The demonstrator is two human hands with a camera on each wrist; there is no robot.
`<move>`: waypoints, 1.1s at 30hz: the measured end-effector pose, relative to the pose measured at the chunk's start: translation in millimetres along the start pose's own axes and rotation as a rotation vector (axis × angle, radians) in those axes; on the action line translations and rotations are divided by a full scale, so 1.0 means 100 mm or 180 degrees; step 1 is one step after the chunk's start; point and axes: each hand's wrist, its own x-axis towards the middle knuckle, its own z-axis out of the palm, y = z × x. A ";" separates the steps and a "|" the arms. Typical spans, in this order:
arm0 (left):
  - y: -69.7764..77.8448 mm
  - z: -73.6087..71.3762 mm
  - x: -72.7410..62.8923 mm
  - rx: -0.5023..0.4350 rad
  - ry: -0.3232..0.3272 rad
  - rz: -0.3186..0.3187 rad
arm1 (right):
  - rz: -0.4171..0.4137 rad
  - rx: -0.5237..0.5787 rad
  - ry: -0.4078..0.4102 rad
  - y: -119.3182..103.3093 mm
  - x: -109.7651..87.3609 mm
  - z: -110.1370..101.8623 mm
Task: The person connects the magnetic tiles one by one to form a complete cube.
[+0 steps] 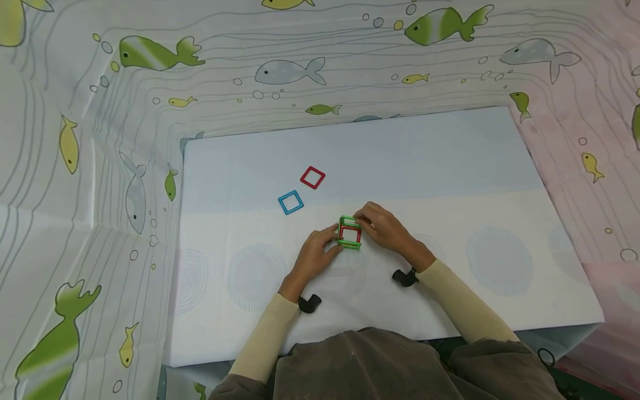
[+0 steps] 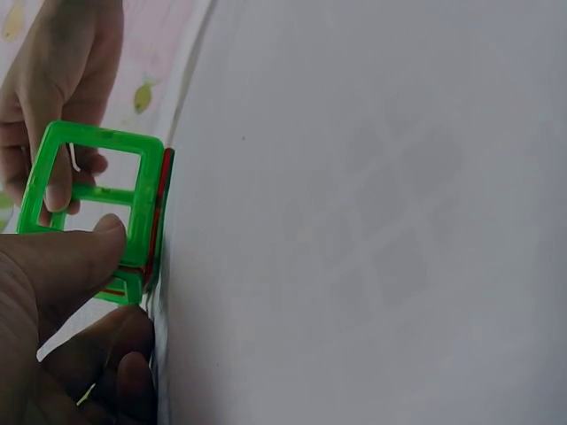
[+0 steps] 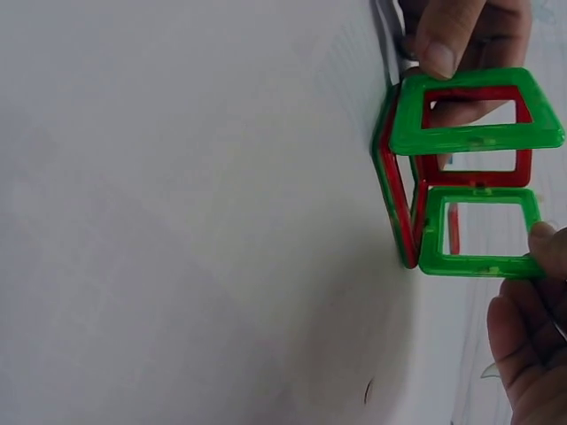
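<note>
A small box-like structure of hollow square magnetic tiles stands on the table between both hands. In the right wrist view, one green tile point(image 3: 478, 137) stands on its near side, a red tile point(image 3: 483, 179) behind it, and a second green tile point(image 3: 478, 266) at the right hand's side. Red and green edges lie against the tabletop. My left hand point(image 1: 314, 255) grips the structure from the left, thumb on the green tile and fingers behind. My right hand point(image 1: 384, 226) pinches the second green tile by its outer edge. The left wrist view shows the green front tile point(image 2: 106, 137) under the left thumb.
A loose red square tile point(image 1: 319, 182) and a blue one point(image 1: 295, 209) lie flat on the table point(image 1: 400, 155), beyond the structure and to its left. Fish-patterned cloth point(image 1: 225, 116) surrounds the table. Black curved pieces point(image 1: 310, 303) sit at both wrists.
</note>
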 end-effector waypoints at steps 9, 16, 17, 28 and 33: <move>0.01 0.01 0.02 0.0061 -0.0035 -0.0036 | 0.0643 0.0027 -0.0381 -0.01 -0.11 -0.02; 0.00 0.01 0.02 0.0060 0.0035 -0.0001 | 0.1193 -0.0087 -0.0684 0.04 -0.21 0.02; 0.00 0.02 0.02 0.0054 0.0039 0.0008 | 0.1207 -0.0084 -0.0687 0.04 -0.21 0.03; 0.00 0.01 0.02 0.0005 0.0015 -0.0002 | 0.1251 -0.0092 -0.0677 0.06 -0.20 0.07; -0.01 0.01 0.02 0.0010 -0.0016 -0.0014 | 0.1217 -0.0112 -0.0674 0.07 -0.20 0.07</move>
